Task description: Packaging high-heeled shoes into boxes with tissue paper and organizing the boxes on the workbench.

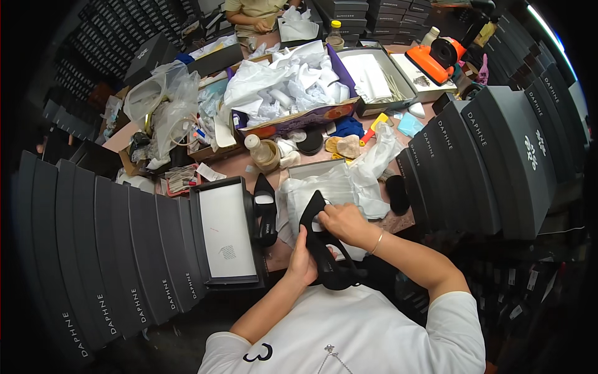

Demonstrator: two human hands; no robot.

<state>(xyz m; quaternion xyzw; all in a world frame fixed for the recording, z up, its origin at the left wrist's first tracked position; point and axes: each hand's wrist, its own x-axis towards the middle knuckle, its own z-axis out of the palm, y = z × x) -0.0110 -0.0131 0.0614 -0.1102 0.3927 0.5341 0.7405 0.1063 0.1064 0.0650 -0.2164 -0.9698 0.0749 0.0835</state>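
A black pointed-toe shoe is held over my lap, its toe pointing away from me. My left hand is closed around its side. At the shoe's opening near the toe, my right hand has its fingers pinched together; what sits between them is hidden. A second black pointed shoe lies on the table to the left, with a pale patch inside its toe end. Just beyond my hands is a box lined with white tissue paper, and loose tissue spills to its right.
Stacked dark shoeboxes rise on the left, more shoeboxes on the right. An open box with a white inside stands beside the second shoe. Behind are a jar, a carton of crumpled paper, an orange device and another person.
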